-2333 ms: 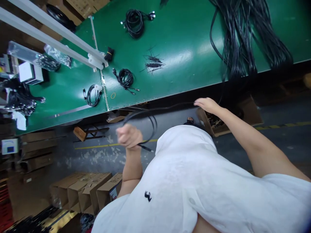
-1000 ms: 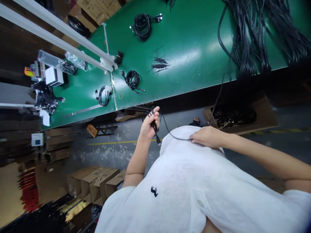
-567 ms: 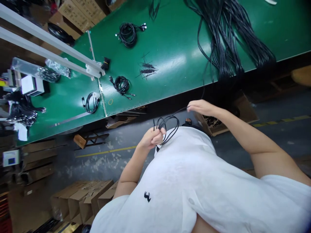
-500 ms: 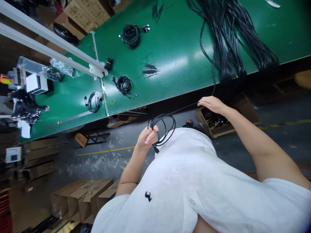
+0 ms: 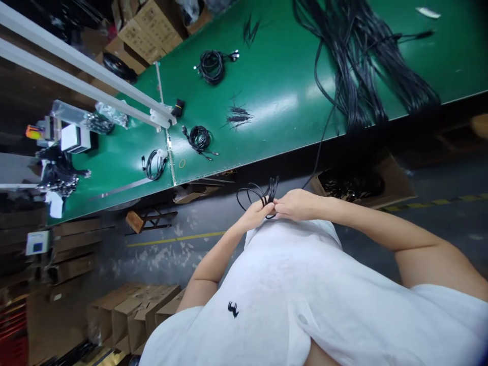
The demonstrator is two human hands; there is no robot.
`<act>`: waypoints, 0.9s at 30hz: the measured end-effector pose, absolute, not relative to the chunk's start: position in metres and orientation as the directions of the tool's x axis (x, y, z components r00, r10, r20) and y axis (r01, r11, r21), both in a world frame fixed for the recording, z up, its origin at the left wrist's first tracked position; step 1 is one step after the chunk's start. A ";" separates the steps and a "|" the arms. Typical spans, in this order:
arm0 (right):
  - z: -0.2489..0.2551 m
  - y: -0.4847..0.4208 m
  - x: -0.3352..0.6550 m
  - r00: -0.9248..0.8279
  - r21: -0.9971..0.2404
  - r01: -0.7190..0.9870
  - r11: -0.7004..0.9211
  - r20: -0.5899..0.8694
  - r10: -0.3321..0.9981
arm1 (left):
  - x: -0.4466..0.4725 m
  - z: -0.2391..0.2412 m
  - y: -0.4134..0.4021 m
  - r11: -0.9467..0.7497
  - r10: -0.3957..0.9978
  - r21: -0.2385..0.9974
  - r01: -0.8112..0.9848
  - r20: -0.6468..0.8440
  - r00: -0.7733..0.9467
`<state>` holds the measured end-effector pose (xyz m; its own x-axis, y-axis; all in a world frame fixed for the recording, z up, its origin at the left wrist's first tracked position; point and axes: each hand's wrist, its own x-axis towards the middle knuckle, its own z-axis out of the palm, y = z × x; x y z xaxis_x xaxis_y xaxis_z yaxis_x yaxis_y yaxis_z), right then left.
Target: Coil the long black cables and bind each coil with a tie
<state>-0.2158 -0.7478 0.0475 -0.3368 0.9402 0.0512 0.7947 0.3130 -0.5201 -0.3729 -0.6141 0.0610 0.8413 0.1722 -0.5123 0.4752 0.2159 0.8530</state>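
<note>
My left hand point(image 5: 256, 213) grips a small coil of thin black cable point(image 5: 254, 194) just in front of my white shirt. My right hand point(image 5: 296, 204) has come up against it, fingers pinched on the same cable beside the coil. From there the cable point(image 5: 319, 147) runs up and right to the edge of the green table point(image 5: 285, 71), where it joins a big loose pile of long black cables point(image 5: 362, 66).
On the green table lie three finished cable coils point(image 5: 200, 138), point(image 5: 212, 65), point(image 5: 153, 163), a heap of black ties point(image 5: 238, 116) and a yellow rubber band point(image 5: 182, 163). An open carton point(image 5: 396, 178) sits on the floor under the table edge. Cardboard boxes point(image 5: 133, 310) stand at lower left.
My right hand, stretched out along the cable half a second ago, has swung in to meet my left hand. The coil in my left hand has gained another loop.
</note>
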 end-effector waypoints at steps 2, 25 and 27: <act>0.043 -0.750 -0.198 -0.297 -0.593 0.760 0.267 0.049 0.954 | -0.375 0.063 -0.616 0.154 0.026 0.831 0.535 -0.544 0.839; -0.030 -0.817 -0.142 0.051 -0.277 0.957 -0.084 -0.123 0.991 | -0.410 0.093 -0.564 0.640 0.545 0.762 -0.095 -0.363 0.755; 0.010 -0.801 -0.167 -0.105 -0.354 0.934 0.045 -0.152 0.983 | -0.395 0.094 -0.573 0.545 0.559 0.834 0.084 -0.436 0.705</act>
<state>-0.1673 -0.8014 0.0097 -0.1048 0.9828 -0.1521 0.9341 0.0448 -0.3543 -0.3949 -0.5728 0.0937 0.7047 0.5594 -0.4363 0.0841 0.5449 0.8343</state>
